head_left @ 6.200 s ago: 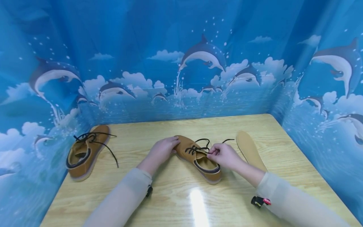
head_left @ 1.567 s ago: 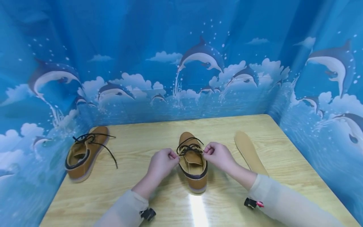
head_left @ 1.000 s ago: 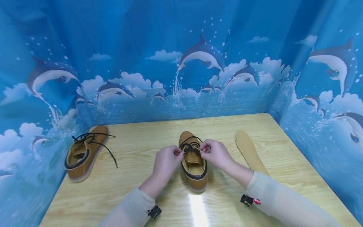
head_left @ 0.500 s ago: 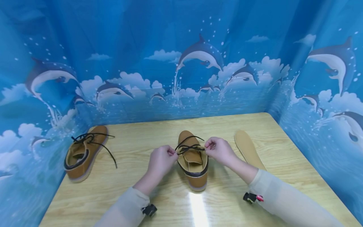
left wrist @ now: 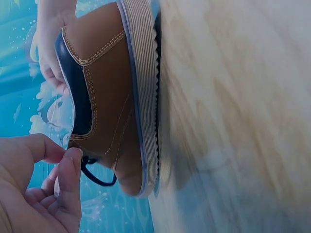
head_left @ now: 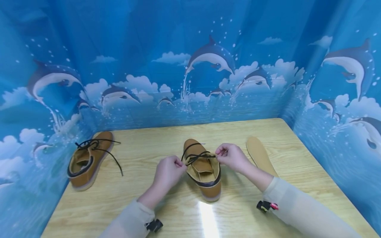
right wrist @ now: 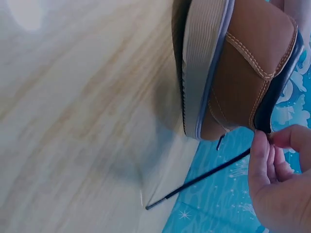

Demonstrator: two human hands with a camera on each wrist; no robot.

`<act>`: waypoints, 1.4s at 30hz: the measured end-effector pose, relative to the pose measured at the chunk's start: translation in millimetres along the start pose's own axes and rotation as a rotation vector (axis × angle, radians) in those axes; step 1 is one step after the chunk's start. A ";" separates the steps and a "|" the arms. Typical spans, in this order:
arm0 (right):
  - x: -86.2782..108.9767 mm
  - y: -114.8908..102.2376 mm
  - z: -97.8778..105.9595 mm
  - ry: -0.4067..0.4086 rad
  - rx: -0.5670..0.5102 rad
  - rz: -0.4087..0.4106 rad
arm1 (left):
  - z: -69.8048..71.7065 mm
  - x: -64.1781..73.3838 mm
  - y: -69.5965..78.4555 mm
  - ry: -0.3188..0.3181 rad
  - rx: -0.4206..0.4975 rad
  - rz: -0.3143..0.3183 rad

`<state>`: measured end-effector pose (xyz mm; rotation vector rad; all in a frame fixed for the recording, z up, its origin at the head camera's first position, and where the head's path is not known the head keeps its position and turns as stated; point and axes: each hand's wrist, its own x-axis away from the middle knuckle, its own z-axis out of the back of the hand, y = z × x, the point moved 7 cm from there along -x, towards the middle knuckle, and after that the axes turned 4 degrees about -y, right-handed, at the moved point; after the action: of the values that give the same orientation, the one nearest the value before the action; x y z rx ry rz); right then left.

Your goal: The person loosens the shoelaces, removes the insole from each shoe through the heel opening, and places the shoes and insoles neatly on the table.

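Observation:
A tan leather lace-up shoe (head_left: 210, 192) stands upright on the table, toe pointing away. My left hand (head_left: 168, 172) pinches the left edge of its opening near the top eyelet, between thumb and index finger. On the opposite side my right hand (head_left: 233, 158) pinches the matching edge. The two flaps are spread apart, with the tongue (head_left: 203, 165) between them. A black shoelace (head_left: 196, 156) crosses between the flaps, and one end curves over the toe. In the right wrist view the other shoelace end (right wrist: 204, 176) trails from beside my fingers; whether they also grip it is hidden.
A matching tan shoe (head_left: 86, 165) with loose black laces stands at the table's left. A beige insole (head_left: 260, 155) lies to the right, partly behind my right forearm. A blue dolphin-print curtain (head_left: 143, 66) surrounds the back and sides of the wooden table (head_left: 143, 142).
Earlier the shoe lay angled, my left hand on its toe. It was then turned toe-away, both hands at the flaps. The flaps drew together, then spread; the shoe has now swivelled slightly, toe leftward.

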<state>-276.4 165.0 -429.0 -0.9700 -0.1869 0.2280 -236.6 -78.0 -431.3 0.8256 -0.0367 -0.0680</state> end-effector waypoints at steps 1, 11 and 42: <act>-0.5 -2.1 -0.5 -0.011 0.007 0.017 | -0.5 0.6 0.6 -0.003 0.006 0.001; -2.8 -13.5 -8.7 -0.053 0.065 0.096 | -3.8 -1.1 8.5 -0.060 0.048 -0.023; 11.1 -18.0 -23.0 -0.048 0.155 0.151 | -10.7 -90.7 -4.3 -0.223 -0.164 -0.375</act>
<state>-257.8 140.0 -426.1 -0.8259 -0.1375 0.3987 -326.7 -66.3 -442.3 0.6499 -0.0848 -0.5101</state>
